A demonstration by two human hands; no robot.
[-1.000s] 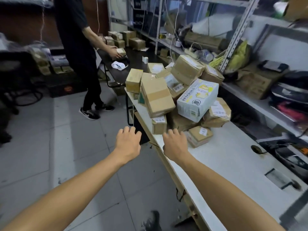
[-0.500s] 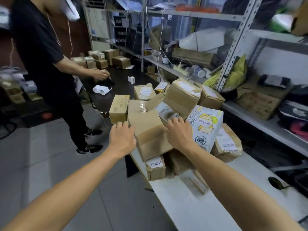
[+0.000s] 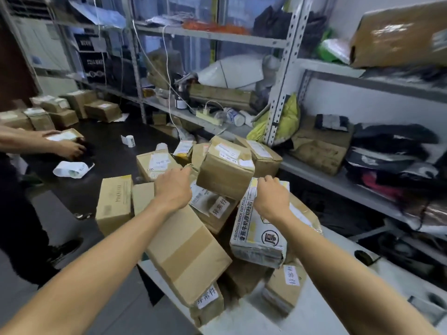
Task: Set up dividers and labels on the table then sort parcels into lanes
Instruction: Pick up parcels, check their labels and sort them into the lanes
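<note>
Both hands moved deeper into the parcel pile: left hand [image 3: 174, 187] fingers curled at the top brown box [image 3: 225, 169], right hand [image 3: 271, 197] gripping the white box [image 3: 260, 228], frame centre.

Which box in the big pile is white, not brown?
The white toast box under the right hand. It has printed writing; the other boxes are plain brown cardboard.

Parcels in pile [image 3: 225, 170]: plain brown cardboard, tan tape strips, white labels with dark handwriting. One box in heap [image 3: 260, 228] white, black print, yellow patches, round black logo. Near table [image 3: 302, 317] pale grey-white. Far table [image 3: 108, 151] black, white paper rolls [image 3: 71, 169] on it. Shelving [image 3: 283, 76] light grey metal, perforated uprights. Yellow-green bag [image 3: 289, 119] on shelf; orange bundle [image 3: 215, 26] higher up. Other person's trousers [image 3: 21, 226] black.
</note>
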